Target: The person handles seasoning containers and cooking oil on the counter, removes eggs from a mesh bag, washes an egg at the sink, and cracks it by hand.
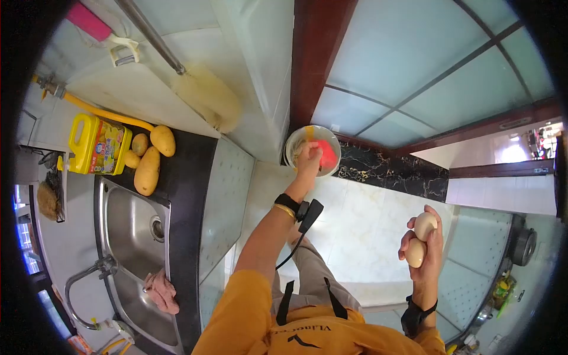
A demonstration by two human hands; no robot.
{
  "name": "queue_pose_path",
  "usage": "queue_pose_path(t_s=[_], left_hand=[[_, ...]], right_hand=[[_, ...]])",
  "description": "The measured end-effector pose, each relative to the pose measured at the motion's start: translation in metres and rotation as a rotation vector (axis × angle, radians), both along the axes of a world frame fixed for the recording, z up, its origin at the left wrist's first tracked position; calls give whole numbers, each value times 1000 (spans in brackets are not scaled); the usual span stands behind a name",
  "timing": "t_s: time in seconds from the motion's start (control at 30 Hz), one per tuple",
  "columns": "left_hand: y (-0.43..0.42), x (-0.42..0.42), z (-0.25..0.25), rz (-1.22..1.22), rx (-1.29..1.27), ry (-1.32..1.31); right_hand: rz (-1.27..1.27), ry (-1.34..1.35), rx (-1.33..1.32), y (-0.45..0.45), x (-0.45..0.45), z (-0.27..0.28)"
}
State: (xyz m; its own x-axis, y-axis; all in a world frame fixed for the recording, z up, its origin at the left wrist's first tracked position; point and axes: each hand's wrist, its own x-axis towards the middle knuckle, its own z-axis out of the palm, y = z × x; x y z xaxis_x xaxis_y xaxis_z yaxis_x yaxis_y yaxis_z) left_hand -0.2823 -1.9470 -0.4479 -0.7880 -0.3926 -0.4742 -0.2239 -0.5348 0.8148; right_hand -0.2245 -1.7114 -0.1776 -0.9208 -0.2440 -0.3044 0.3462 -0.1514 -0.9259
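Observation:
Two pale brown eggs, an upper egg [425,226] and a lower egg [415,253], rest in my right hand [435,245], whose fingers curl around them. On the left side, my left hand [307,158] reaches down over a round trash bin [290,155] by the door frame. Its fingers are closed on a bright red piece [326,155] that looks like a plastic bag. The fingertips are partly hidden, and other contents of the bin are hard to make out.
Left of me, a black counter [183,160] bears several potatoes [147,171], a yellow jug [103,145] and a steel sink [127,216] with a pink cloth [161,291]. A glass-paneled door [390,71] stands ahead, above a dark marble sill [390,171].

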Motion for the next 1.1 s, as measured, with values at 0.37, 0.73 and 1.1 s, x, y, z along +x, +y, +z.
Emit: queue_pose_path(t_s=[0.37, 0.73, 1.1], left_hand=[[12, 159, 186, -133, 836, 264], [-45, 466, 311, 1001, 377, 430], [-52, 715, 320, 1364, 287, 603]], right_hand=[[380, 120, -67, -123, 48, -10], [1393, 611, -275, -296, 304, 33], [1654, 265, -106, -467, 432, 2]])
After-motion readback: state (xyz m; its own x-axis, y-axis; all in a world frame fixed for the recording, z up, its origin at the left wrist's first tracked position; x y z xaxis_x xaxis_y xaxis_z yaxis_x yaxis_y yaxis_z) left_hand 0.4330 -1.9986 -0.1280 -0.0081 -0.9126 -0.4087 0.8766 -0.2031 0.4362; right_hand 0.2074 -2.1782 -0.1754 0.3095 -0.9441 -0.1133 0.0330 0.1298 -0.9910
